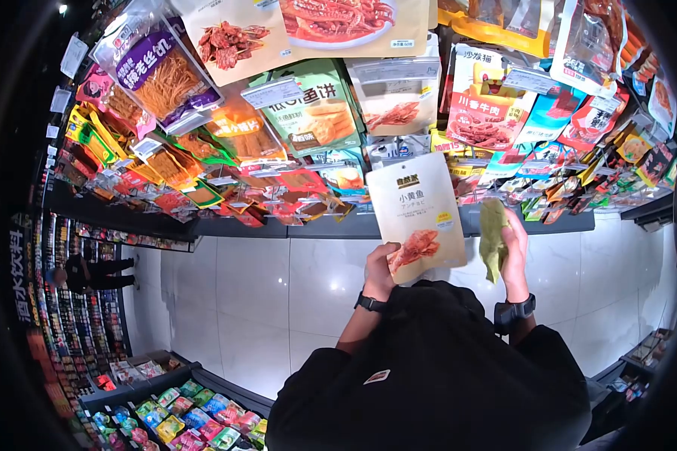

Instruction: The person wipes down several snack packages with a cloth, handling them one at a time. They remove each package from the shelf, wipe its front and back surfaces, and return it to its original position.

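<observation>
My left hand [381, 272] grips the lower left corner of a cream snack pouch [417, 203]. The pouch is upright, its front toward me, with a picture of reddish dried fish and a hang hole at the top. In my right hand [514, 252] is a crumpled olive-green cloth [492, 239], held to the right of the pouch and apart from it. My fingers are partly hidden behind the cloth. Both hands are in front of the snack rack, with a green snack bag [316, 109] and a red-and-white beef snack bag [489, 98] hanging above them.
Bagged snacks hang in rows behind price tags [271, 92]. The rack's dark lower edge [263, 229] runs above the pale tiled floor [252, 301]. A low bin of colourful packets [195, 413] stands at lower left. Another person [94, 274] stands near the shelves at left.
</observation>
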### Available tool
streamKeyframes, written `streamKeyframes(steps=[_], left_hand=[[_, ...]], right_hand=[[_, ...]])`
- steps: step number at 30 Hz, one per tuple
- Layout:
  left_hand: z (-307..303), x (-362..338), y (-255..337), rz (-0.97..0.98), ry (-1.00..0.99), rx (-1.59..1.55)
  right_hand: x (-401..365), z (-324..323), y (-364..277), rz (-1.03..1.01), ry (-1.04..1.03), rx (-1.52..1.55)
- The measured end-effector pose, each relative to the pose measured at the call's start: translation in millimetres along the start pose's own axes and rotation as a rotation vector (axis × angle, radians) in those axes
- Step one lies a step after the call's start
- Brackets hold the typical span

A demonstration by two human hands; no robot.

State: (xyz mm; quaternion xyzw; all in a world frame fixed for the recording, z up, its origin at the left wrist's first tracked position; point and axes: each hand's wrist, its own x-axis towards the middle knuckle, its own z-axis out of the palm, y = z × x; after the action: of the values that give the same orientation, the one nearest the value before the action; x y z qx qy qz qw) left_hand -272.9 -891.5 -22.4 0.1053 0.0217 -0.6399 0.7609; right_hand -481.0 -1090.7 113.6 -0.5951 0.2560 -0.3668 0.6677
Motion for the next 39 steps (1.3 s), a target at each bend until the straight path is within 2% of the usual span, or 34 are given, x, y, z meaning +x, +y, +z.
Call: streamKeyframes(steps=[1,2,3,4,5,6,9,11,14,15,16,18,19,20,22,23,26,27,28,30,32,34,35,36,38,39], left_hand=[[-4,2,-4,0.067,-0.049,0.098],[9,3,-7,0.066,-0.05,0.095],[22,3,-9,0.059,0.02,0.014],[38,6,-7,0.052,0.087,-0.064],[47,10,-5,0.042,-0.034,-0.159],[56,9,-2,0.045,-0.039,-0.157],[61,7,6,0.168,-0.053,-0.039],[39,1,7,0.223,0.027,0.359],[30,-3,-1,0.182,0.115,0.438],[25,-5,-5,0.262,0.026,0.715],[8,-2,-8,0.261,0.026,0.713],[-25,5,-12,0.027,-0.157,-0.088],[4,-6,-18,0.141,0.183,0.53],[9,-5,-15,0.14,0.182,0.532],[18,3,-8,0.0,-0.047,0.123],[23,6,-5,-0.065,-0.161,-0.083],[35,4,1,-0.058,-0.128,-0.184],[29,0,2,0.003,-0.267,-0.105],[23,-4,2,0.026,-0.301,-0.078],[21,-7,5,0.059,-0.266,-0.044],[21,-8,8,0.053,-0.208,-0.037],[20,-7,10,0.061,-0.173,-0.034],[20,-7,11,0.066,-0.159,-0.024],[20,-8,11,0.072,-0.146,-0.008],[18,-12,15,0.086,-0.121,0.024],[18,-15,17,0.093,-0.105,0.035]], right_hand=[[5,10,-4,0.0,0.0,-0.002],[9,21,-7,-0.073,-0.099,-0.072],[12,30,-9,-0.147,-0.199,-0.142],[17,39,-11,-0.151,-0.201,-0.141],[21,48,-12,-0.254,-0.262,-0.315],[24,55,-14,-0.358,-0.321,-0.489],[23,73,-24,-0.336,-0.358,-0.546],[16,83,-28,-0.339,-0.409,-0.659],[5,97,-21,-0.402,-0.455,-0.808],[3,103,-14,-0.453,-0.47,-0.83],[1,111,-12,-0.452,-0.47,-0.831],[-1,125,-10,-0.613,-0.691,-0.886],[-1,130,-5,-0.612,-0.726,-0.853],[6,130,1,-0.613,-0.724,-0.853],[33,129,9,-0.726,-0.579,-0.951],[44,130,1,-0.701,-0.517,-1.011],[48,135,7,-0.643,-0.551,-1.0],[39,138,9,-0.641,-0.621,-0.989],[30,142,7,-0.643,-0.622,-0.99],[16,150,3,-0.765,-0.765,-0.932],[25,148,6,-0.73,-0.763,-0.913],[48,144,6,-0.655,-0.582,-0.998],[56,140,8,-0.55,-0.521,-0.974],[57,138,13,-0.551,-0.521,-0.974],[57,139,19,-0.334,-0.447,-0.818],[50,141,17,-0.327,-0.49,-0.834]])
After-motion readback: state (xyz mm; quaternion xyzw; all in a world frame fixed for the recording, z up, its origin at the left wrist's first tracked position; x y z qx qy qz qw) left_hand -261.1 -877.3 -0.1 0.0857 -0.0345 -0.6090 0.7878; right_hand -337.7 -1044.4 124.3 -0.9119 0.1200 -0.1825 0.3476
